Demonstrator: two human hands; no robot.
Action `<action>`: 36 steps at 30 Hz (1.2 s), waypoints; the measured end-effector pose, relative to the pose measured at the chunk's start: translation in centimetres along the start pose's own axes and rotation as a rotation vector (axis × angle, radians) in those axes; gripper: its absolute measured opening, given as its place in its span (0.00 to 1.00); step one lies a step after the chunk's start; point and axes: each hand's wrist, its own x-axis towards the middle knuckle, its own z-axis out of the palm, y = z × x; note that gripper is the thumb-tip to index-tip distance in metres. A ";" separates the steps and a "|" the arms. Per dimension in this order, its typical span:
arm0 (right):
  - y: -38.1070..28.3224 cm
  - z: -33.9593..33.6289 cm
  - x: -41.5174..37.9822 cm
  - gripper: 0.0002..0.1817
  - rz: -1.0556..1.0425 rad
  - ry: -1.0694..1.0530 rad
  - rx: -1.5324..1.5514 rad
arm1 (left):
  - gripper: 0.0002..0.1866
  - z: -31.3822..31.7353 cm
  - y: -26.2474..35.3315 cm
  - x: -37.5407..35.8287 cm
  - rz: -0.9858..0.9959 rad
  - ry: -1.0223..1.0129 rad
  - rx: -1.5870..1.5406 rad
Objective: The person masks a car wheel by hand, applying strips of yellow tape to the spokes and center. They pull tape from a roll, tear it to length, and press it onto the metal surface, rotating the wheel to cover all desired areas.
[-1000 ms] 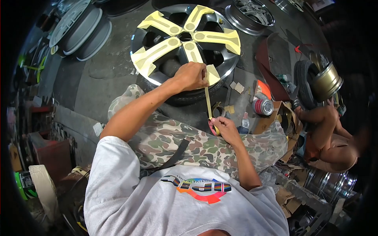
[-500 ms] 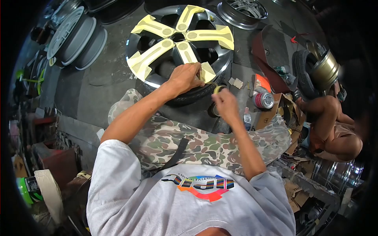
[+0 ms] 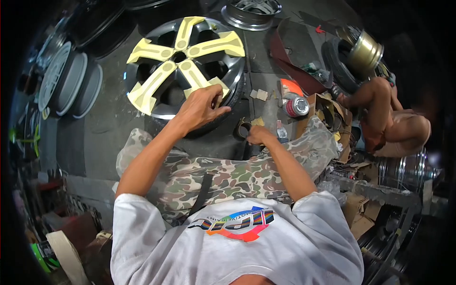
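Observation:
A dark wheel rim [image 3: 166, 116] lies flat on the floor, its five spokes covered with yellow masking tape [image 3: 216, 46]. Over the taped end of the nearest spoke is my left hand [image 3: 202, 108], thumb and fingers apart, with nothing visible between them. My right hand [image 3: 260, 136] is low beside a dark, round, hollow item [image 3: 242, 129], its fingers pressed together. Whatever those fingers hold is too small or hidden to make out. A yellow piece [image 3: 258, 122] shows just beyond the right hand.
A metal can [image 3: 296, 107] and an orange packet [image 3: 290, 87] stand to the right, near a cardboard box [image 3: 311, 111]. Grey rims [image 3: 71, 80] lean at the left. A gold rim [image 3: 365, 54] and tyre are at the right, beside another person's bent legs [image 3: 380, 102].
My left hand has come off the tape's edge and its fingers have spread. My right hand has moved down, away from the wheel, to the dark round item. The view has shifted.

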 end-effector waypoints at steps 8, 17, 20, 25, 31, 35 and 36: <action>-1.9 -1.3 0.2 0.18 0.001 0.150 -0.053 | 0.10 -0.3 0.4 -0.8 0.028 0.004 -0.028; -1.8 -0.6 1.0 0.20 -0.023 0.068 -0.059 | 0.09 0.4 0.0 -0.4 0.257 0.112 -0.014; -2.4 -1.4 0.1 0.20 0.021 0.058 -0.051 | 0.10 -0.1 0.3 -0.5 0.202 0.070 0.000; -1.9 -1.4 0.3 0.19 -0.004 0.181 0.067 | 0.18 -0.9 1.7 -0.1 0.006 0.183 0.131; -6.0 -6.0 -6.2 0.14 -0.332 0.505 0.353 | 0.21 -1.3 1.3 -0.3 -0.063 0.129 0.190; -7.4 -7.4 -9.0 0.09 -0.554 0.850 0.300 | 0.13 1.4 -1.9 -1.1 0.106 -0.078 0.066; -7.4 -7.5 -9.2 0.09 -0.593 0.926 0.263 | 0.13 1.3 -1.6 -1.2 0.097 -0.073 0.067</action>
